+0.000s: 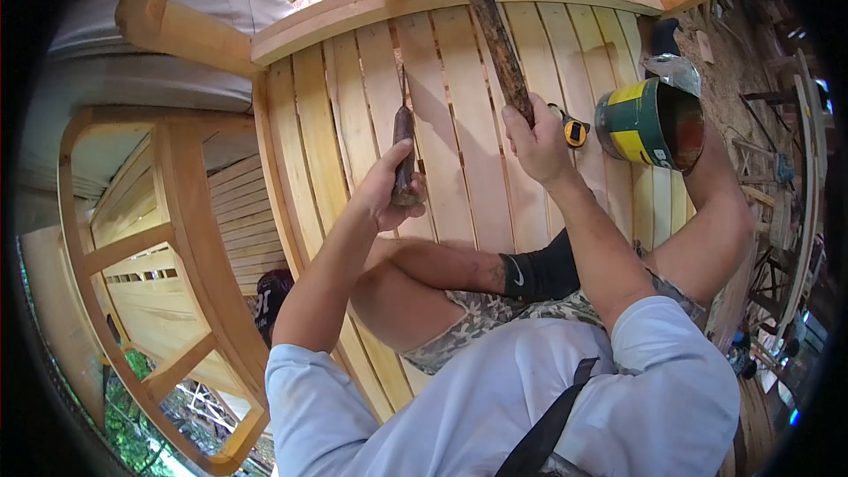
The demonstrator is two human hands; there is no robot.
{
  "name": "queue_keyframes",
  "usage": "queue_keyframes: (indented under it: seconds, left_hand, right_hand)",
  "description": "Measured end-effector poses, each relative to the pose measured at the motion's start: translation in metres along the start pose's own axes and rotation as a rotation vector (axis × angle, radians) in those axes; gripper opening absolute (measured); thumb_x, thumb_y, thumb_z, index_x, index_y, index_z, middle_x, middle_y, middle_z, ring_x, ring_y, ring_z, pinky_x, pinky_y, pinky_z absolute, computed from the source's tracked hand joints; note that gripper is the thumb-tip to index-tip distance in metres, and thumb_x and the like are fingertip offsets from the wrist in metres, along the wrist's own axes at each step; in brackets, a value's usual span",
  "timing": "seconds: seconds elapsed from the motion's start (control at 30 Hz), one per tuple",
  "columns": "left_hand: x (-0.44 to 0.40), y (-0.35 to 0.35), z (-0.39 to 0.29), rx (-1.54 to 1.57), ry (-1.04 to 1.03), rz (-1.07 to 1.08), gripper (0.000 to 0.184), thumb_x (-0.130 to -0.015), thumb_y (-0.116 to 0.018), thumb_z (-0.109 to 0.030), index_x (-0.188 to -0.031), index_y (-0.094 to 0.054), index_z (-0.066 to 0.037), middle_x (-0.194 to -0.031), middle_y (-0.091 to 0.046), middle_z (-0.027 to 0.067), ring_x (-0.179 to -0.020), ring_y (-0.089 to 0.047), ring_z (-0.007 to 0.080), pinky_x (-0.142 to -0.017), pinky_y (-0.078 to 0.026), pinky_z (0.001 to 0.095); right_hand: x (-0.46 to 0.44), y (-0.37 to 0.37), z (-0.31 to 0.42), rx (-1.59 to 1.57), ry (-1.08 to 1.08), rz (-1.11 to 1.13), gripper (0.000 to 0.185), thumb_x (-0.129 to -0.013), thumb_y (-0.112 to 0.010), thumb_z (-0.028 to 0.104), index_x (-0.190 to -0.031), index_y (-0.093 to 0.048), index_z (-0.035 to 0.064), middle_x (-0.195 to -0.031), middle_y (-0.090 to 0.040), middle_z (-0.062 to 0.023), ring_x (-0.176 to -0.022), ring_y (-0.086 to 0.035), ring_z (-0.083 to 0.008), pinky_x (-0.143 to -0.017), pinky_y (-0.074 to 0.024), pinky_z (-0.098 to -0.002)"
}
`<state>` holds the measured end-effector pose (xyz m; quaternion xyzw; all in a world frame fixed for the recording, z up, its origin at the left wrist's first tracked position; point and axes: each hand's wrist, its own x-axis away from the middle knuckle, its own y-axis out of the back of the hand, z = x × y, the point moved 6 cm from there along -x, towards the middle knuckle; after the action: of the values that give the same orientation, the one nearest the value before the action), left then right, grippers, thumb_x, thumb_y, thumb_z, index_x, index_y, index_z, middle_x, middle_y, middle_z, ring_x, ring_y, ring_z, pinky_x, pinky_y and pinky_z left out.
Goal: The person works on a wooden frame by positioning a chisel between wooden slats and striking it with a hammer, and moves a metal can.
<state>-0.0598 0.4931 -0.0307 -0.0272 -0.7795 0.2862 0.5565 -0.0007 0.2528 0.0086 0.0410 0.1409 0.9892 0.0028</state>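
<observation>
My left hand [390, 187] is closed around the dark handle of a thin pointed tool [404, 137], whose narrow tip points away from me over the slats. The worn wooden handle of a hammer [495, 35] is in my right hand [537, 143], its dark head up near the far rail. Pale wooden slats [446, 124] lie beneath both hands. Just right of my right hand sits a yellow and black tape measure [575, 132]. Beside it, a green and yellow can [638, 124] lies tilted with its opening to the right.
A curved wooden rail [327, 33] with posts borders the slats at the far side. Another wooden chair frame [190, 212] stands at the left, near grey cloth [159, 53]. My crossed legs rest on the slats. Stacked wood and clutter lie at the far right.
</observation>
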Motion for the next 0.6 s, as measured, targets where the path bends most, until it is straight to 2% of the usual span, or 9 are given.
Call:
queue_keyframes:
  seconds: [0.07, 0.17, 0.2, 0.23, 0.33, 0.43, 0.5, 0.57, 0.6]
  left_hand:
    - [-0.002, 0.001, 0.000, -0.004, -0.009, 0.027, 0.033, -0.095, -0.059, -0.049, -0.098, -0.040, -0.024, -0.064, -0.051, -0.0031, -0.052, -0.052, 0.0086, -0.049, -0.033, 0.0312]
    - [-0.004, 0.004, -0.001, -0.014, 0.001, 0.037, 0.034, -0.095, -0.059, -0.049, -0.099, -0.039, -0.022, -0.064, -0.051, -0.0031, -0.052, -0.053, 0.0089, -0.048, -0.034, 0.0310]
    - [-0.005, 0.003, -0.002, -0.010, -0.010, 0.041, 0.034, -0.095, -0.059, -0.049, -0.099, -0.039, -0.022, -0.064, -0.051, -0.0031, -0.052, -0.053, 0.0089, -0.048, -0.034, 0.0310]
    - [-0.005, 0.003, -0.002, -0.022, -0.014, 0.025, 0.034, -0.095, -0.059, -0.050, -0.097, -0.040, -0.021, -0.063, -0.051, -0.0031, -0.052, -0.053, 0.0093, -0.048, -0.034, 0.0311]
    - [-0.001, 0.003, -0.001, -0.019, -0.023, 0.008, 0.035, -0.096, -0.058, -0.050, -0.092, -0.042, -0.019, -0.061, -0.050, -0.0029, -0.052, -0.053, 0.0102, -0.048, -0.034, 0.0313]
    - [0.001, 0.003, -0.003, -0.017, -0.033, -0.050, 0.037, -0.096, -0.058, -0.050, -0.086, -0.044, -0.017, -0.058, -0.049, -0.0024, -0.052, -0.053, 0.0110, -0.048, -0.034, 0.0312]
    - [0.000, 0.002, 0.000, -0.008, 0.007, 0.008, 0.036, -0.095, -0.059, -0.049, -0.085, -0.043, -0.018, -0.058, -0.049, -0.0023, -0.052, -0.053, 0.0106, -0.048, -0.035, 0.0315]
    - [-0.001, 0.003, 0.000, 0.005, 0.018, -0.009, 0.036, -0.095, -0.059, -0.049, -0.086, -0.043, -0.018, -0.059, -0.049, -0.0023, -0.052, -0.053, 0.0102, -0.048, -0.035, 0.0316]
    - [0.000, 0.002, -0.001, 0.009, 0.017, -0.021, 0.036, -0.095, -0.059, -0.049, -0.086, -0.042, -0.018, -0.059, -0.050, -0.0024, -0.052, -0.052, 0.0099, -0.048, -0.034, 0.0317]
  right_hand:
    - [-0.003, -0.005, 0.016, 0.096, 0.103, -0.022, 0.034, -0.096, -0.062, 0.027, -0.101, -0.057, -0.0058, -0.063, -0.054, -0.0071, -0.059, -0.052, -0.0136, -0.056, -0.0439, -0.0340]
    - [-0.013, -0.019, 0.006, 0.165, 0.050, 0.010, 0.034, -0.096, -0.062, 0.028, -0.101, -0.058, -0.0054, -0.064, -0.056, -0.0106, -0.059, -0.055, -0.0180, -0.057, -0.0454, -0.0350]
    - [-0.019, -0.023, -0.007, 0.236, -0.013, 0.044, 0.037, -0.095, -0.062, 0.031, -0.100, -0.058, -0.0048, -0.069, -0.061, -0.0175, -0.064, -0.062, -0.0293, -0.062, -0.0480, -0.0405]
    - [-0.027, -0.027, -0.019, 0.238, 0.000, 0.052, 0.037, -0.095, -0.062, 0.031, -0.100, -0.058, -0.0048, -0.069, -0.061, -0.0175, -0.064, -0.062, -0.0293, -0.062, -0.0480, -0.0405]
    - [-0.044, -0.030, -0.037, 0.460, -0.075, 0.123, 0.042, -0.093, -0.060, 0.038, -0.096, -0.058, -0.0035, -0.078, -0.064, -0.0267, -0.077, -0.064, -0.0451, -0.071, -0.0487, -0.0505]
    - [-0.034, -0.023, -0.016, 0.487, -0.104, 0.150, 0.040, -0.094, -0.059, 0.036, -0.096, -0.058, -0.0033, -0.078, -0.065, -0.0251, -0.075, -0.065, -0.0420, -0.071, -0.0498, -0.0483]
    - [-0.020, -0.023, 0.002, 0.394, -0.041, 0.141, 0.034, -0.095, -0.061, 0.031, -0.098, -0.058, -0.0030, -0.076, -0.064, -0.0231, -0.071, -0.065, -0.0390, -0.068, -0.0504, -0.0451]
    - [-0.008, -0.019, 0.027, 0.240, 0.276, -0.028, 0.030, -0.095, -0.063, 0.026, -0.102, -0.057, -0.0029, -0.071, -0.062, -0.0203, -0.068, -0.065, -0.0356, -0.063, -0.0499, -0.0418]
    - [-0.008, -0.019, 0.032, 0.234, 0.356, -0.011, 0.031, -0.094, -0.065, 0.023, -0.106, -0.055, -0.0036, -0.071, -0.061, -0.0192, -0.066, -0.064, -0.0350, -0.061, -0.0497, -0.0413]
